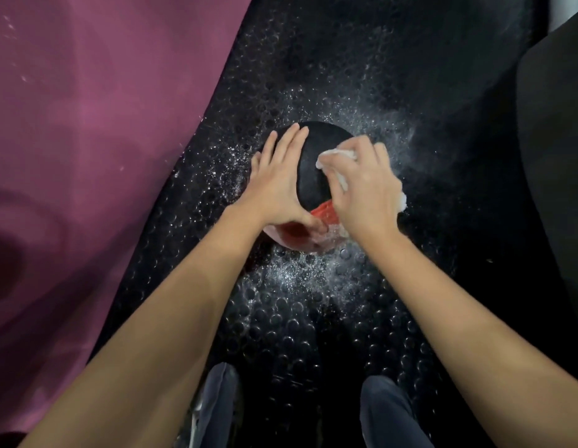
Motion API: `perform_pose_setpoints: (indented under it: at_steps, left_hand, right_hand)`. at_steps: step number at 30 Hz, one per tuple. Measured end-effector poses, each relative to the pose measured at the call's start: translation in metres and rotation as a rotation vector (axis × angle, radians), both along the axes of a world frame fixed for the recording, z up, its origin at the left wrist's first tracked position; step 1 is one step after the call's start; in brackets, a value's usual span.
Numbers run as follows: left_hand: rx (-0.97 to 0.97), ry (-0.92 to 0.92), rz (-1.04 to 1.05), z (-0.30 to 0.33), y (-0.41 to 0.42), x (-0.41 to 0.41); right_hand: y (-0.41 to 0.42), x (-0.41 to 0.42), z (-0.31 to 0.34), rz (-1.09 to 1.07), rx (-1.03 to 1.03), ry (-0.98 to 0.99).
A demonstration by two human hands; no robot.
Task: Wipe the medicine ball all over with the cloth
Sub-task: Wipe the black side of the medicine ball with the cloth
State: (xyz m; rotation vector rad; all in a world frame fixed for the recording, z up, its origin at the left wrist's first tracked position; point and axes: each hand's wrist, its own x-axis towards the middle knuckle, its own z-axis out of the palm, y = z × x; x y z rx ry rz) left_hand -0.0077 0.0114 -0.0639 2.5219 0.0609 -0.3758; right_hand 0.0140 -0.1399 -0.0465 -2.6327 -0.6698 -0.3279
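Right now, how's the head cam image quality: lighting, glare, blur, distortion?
Head view: dim overall, with hard light on the white specks scattered over the studded black mat; the ball is near-black with little surface detail; the cloth in the right hand is nearly blown out; the left hand is fairly sharp, its thumb area and the red patch smeared; wide-angle stretch on the forearms and the curved purple mat edge.

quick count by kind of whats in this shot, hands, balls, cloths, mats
hands: 2, left hand flat on the ball, right hand gripping the cloth
balls: 1, black and red medicine ball
cloths: 1, white cloth
mats: 2, purple mat, black studded mat
total: 6
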Motion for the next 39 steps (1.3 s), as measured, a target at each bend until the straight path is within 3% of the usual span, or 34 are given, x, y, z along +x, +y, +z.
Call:
perform_pose_setpoints:
  at_steps: [4,10,15,20,24,26,30,35,39]
  left_hand:
    - [-0.048,0.001,0.013,0.000,0.009,0.000]
    - [-0.018,0.015,0.019,0.004,-0.001,0.003]
    - [0.000,0.008,0.019,0.000,0.004,-0.004]
    - [0.031,0.005,0.013,0.001,-0.002,-0.009]
    - [-0.008,0.084,0.019,0.010,0.005,-0.010]
    - [-0.074,0.006,0.161,0.014,0.001,-0.011]
    - [-0.097,-0.329,0.421,0.006,-0.029,-0.010]
    - [0.057,-0.484,0.453,-0.018,-0.042,-0.023]
    - [0.116,-0.488,0.458,-0.022,-0.047,-0.027]
  right_hand:
    - [-0.010,-0.025,-0.012,0.194,-0.124,-0.082]
    - [-0.005,0.002,-0.003,-0.015,0.031,-0.004]
    - [-0.015,-0.018,-0.010,0.151,-0.081,-0.074]
    - [-0.014,0.024,-0.003,-0.198,0.144,0.258]
    - [-0.010,0.020,-0.003,-0.156,0.197,0.327]
    - [-0.009,0.010,-0.005,-0.134,0.219,0.346]
    - [-0.009,-0.016,-0.004,-0.073,0.258,0.331]
    - [-0.009,-0.037,-0.005,-0.030,0.175,0.257]
    - [-0.012,0.010,-0.008,-0.213,0.245,0.434]
